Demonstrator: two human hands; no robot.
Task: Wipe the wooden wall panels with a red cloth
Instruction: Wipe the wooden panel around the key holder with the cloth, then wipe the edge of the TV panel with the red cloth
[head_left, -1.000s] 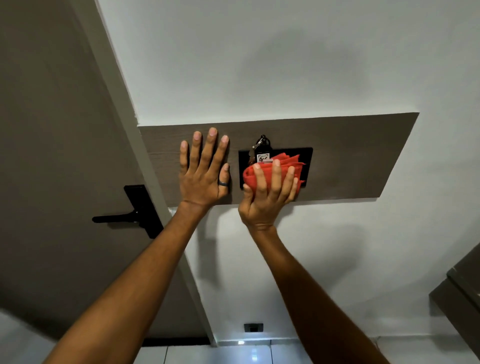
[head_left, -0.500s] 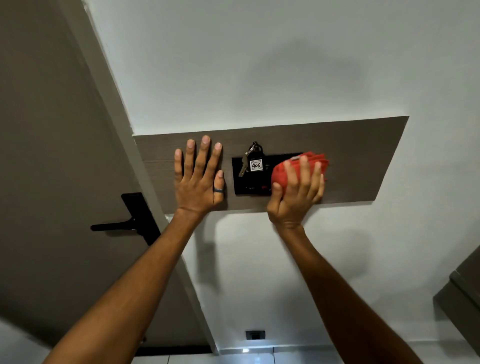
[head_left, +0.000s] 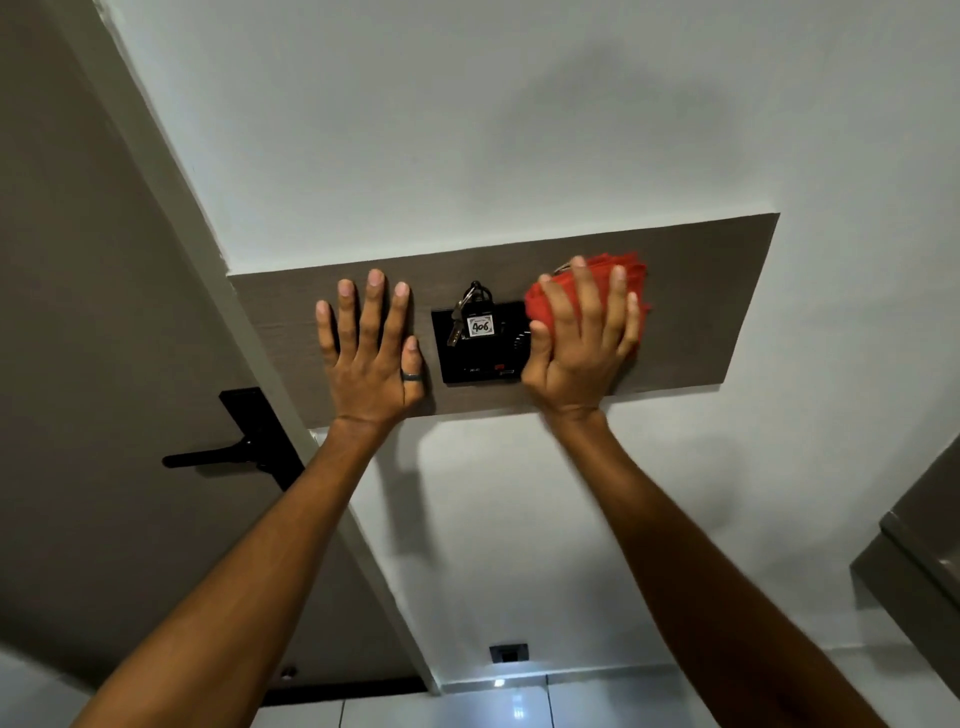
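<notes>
Head-camera view, looking at a white wall (head_left: 519, 130). A horizontal brown wooden wall panel (head_left: 691, 306) was mounted on the wall, running from about 9 o'clock to 3 o'clock across the centre of the view. The left hand (head_left: 371, 348) lay flat on the panel at roughly 10 o'clock from the frame centre, fingers fully extended and slightly spread, holding nothing; a dark ring (head_left: 412, 375) sat on its thumb. Just beside it, toward 3 o'clock, a black switch plate (head_left: 478, 364) was set into the panel, with a bunch of keys (head_left: 465, 312) and a white tag (head_left: 480, 326) reading "406" hanging over its upper part. The right hand (head_left: 584, 338) was placed at about 1 o'clock from the frame centre, covering the right edge of the plate, its fingers spread and curved over a folded red cloth (head_left: 545, 306), which it pressed against the panel. The cloth showed at 12 o'clock and 3 o'clock of the hand, past the fingertips and along the little-finger side; the hand's outline was slightly blurred. At 9 o'clock stood a brown door (head_left: 78, 312) with a black lever handle (head_left: 228, 457). At 6 o'clock, low on the wall, a small dark socket (head_left: 509, 652) was visible above the glossy tiled floor (head_left: 519, 706).
</notes>
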